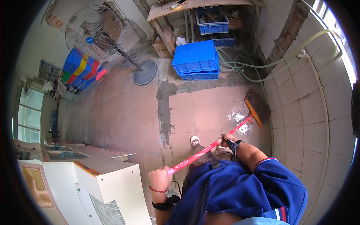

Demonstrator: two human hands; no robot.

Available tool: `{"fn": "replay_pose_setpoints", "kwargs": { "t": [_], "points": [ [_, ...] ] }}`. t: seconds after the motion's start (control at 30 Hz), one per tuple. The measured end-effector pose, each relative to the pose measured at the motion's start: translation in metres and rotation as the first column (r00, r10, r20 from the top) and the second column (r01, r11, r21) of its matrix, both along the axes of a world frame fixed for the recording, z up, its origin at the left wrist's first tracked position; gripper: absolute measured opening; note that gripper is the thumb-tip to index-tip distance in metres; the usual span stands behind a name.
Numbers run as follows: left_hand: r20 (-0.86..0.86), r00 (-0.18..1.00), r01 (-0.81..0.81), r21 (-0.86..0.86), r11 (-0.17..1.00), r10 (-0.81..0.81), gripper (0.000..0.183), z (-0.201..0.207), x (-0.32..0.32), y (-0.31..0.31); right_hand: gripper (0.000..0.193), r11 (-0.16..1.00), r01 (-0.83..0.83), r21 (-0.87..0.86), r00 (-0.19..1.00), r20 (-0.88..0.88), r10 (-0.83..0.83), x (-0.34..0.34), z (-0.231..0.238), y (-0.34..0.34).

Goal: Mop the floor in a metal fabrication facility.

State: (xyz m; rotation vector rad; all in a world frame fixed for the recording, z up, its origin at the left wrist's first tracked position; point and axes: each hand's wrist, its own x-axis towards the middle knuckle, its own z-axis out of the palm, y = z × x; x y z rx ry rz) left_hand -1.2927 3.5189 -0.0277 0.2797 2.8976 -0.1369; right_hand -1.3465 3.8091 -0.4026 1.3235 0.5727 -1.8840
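A mop with a pink-red handle (197,154) slants across in front of my body, from lower left to upper right. My left hand (160,177) is closed round the top end of the handle. Farther down the same handle, my right hand (226,140) grips it. The mop's orange head clamp (254,113) and dark grey-brown strands (258,104) rest on the floor close to the tiled wall at the right. Beside the clamp, a wet patch (237,117) shines on the floor tiles.
Blue stacked crates (195,58) stand ahead, near a wooden table (202,5). A pale hose (258,79) loops along the right wall (300,112). At far left are a standing fan (94,32) and coloured crates (80,67); a white machine cabinet (120,191) stands near left.
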Motion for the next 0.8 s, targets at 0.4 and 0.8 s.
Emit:
{"fn": "replay_pose_setpoints", "kwargs": {
  "t": [0.4,0.8],
  "points": [
    [0.052,0.998,0.033,-0.064,0.997,-0.03,0.015,0.008,-0.033,0.025,0.022,0.996,0.045,0.082,0.997,-0.062,-0.04,-0.01,0.026,0.02],
    [0.274,0.962,0.0,-0.091,0.996,0.025,0.015,0.015,-0.013,0.024,0.012,0.898,0.394,0.193,0.904,0.096,-0.417,-0.006,0.008,0.013]
  ]
}}
